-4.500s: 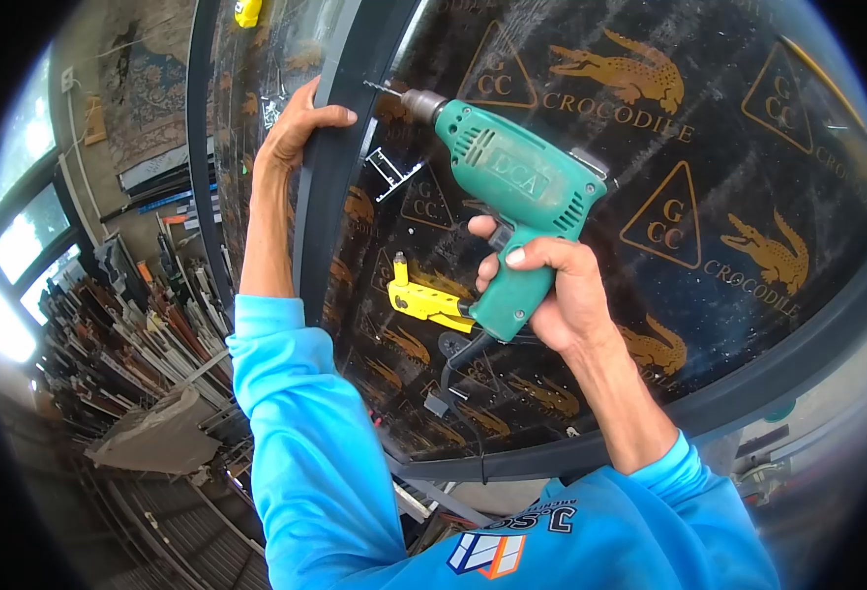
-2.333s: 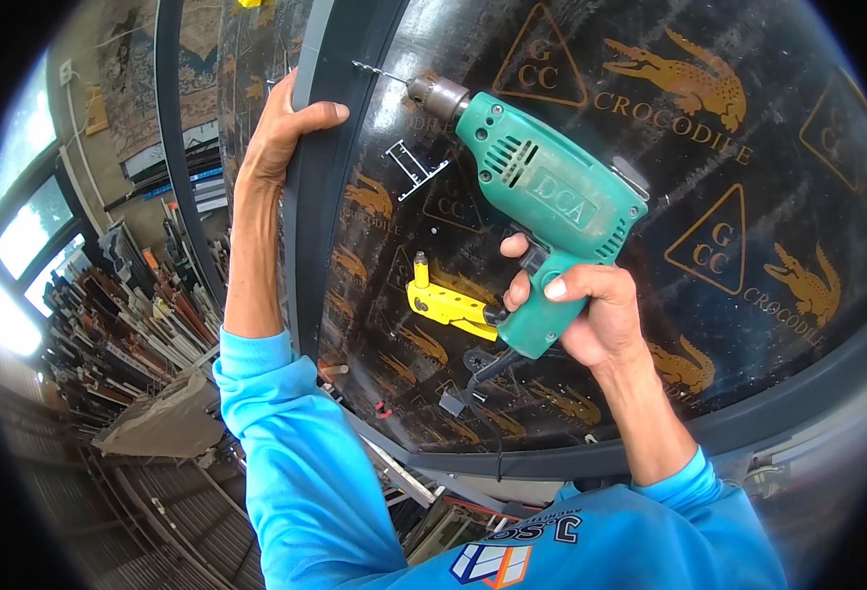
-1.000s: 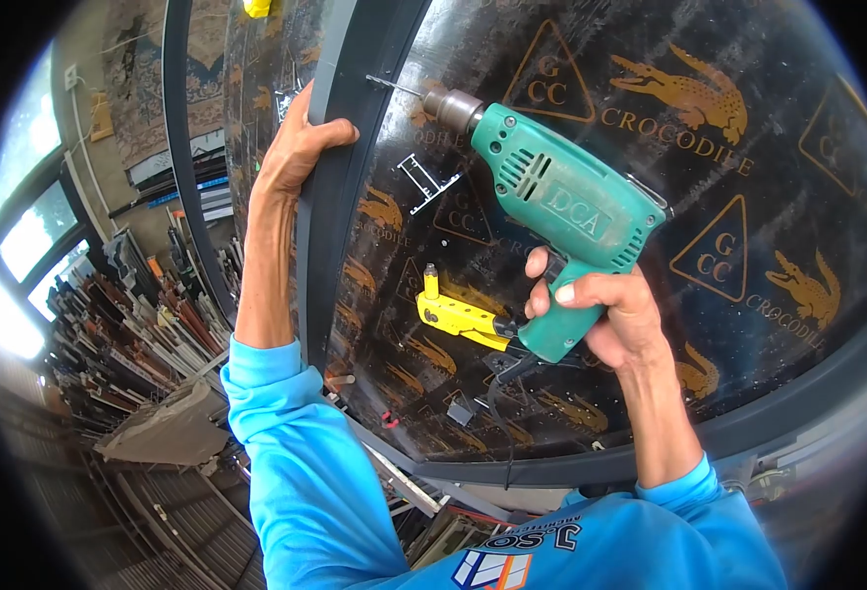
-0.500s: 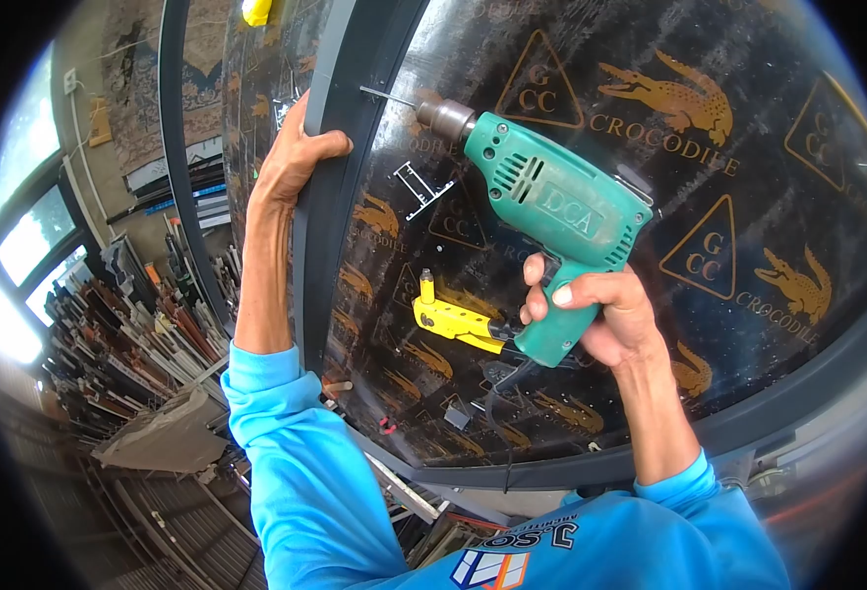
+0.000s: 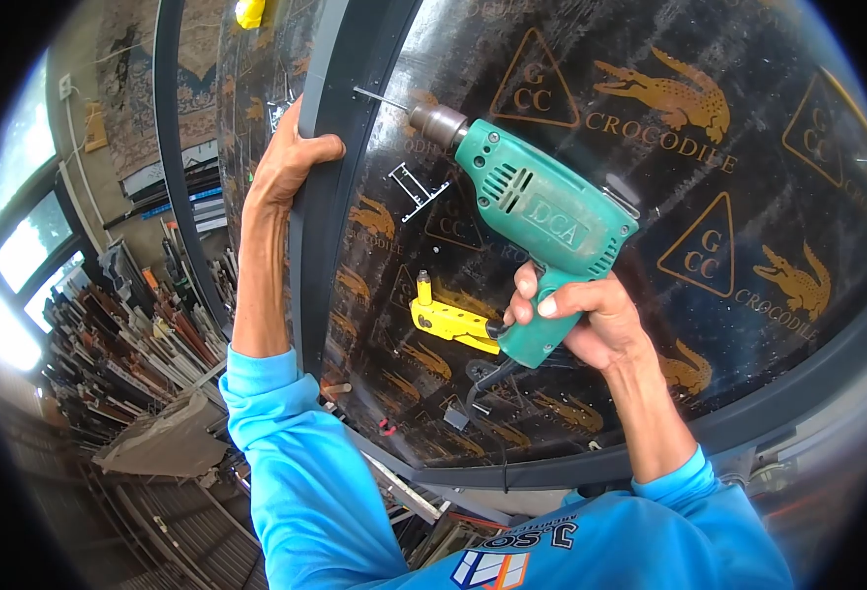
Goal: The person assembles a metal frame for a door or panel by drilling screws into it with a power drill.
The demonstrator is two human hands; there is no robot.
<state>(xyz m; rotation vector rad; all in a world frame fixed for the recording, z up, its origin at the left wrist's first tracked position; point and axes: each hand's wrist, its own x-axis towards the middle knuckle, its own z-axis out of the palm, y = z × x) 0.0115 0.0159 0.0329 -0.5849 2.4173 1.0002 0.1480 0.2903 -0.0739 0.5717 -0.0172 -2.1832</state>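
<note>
My right hand (image 5: 591, 315) is wrapped round the handle of a green drill (image 5: 549, 206). The drill's thin bit (image 5: 379, 98) points up and left, its tip at the dark grey metal frame bar (image 5: 340, 128). My left hand (image 5: 294, 157) grips that bar from its left side, thumb over the near face, other fingers partly hidden behind it. Below the drill, a yellow riveter (image 5: 448, 320) lies on the dark printed board (image 5: 640, 167), its handles partly hidden by the drill grip. A small metal profile piece (image 5: 417, 191) lies on the board between the bar and the drill.
Another frame bar (image 5: 171, 128) runs along the left. Beyond it, many long profiles (image 5: 128, 334) stand bundled beside a folded sheet (image 5: 168, 438). The drill's cord (image 5: 478, 388) trails over the board's lower part. A yellow object (image 5: 249, 13) is at the top left.
My right hand has moved the drill slightly left, bringing the bit's tip further over the bar. My left hand stays on the bar and has shifted slightly in view.
</note>
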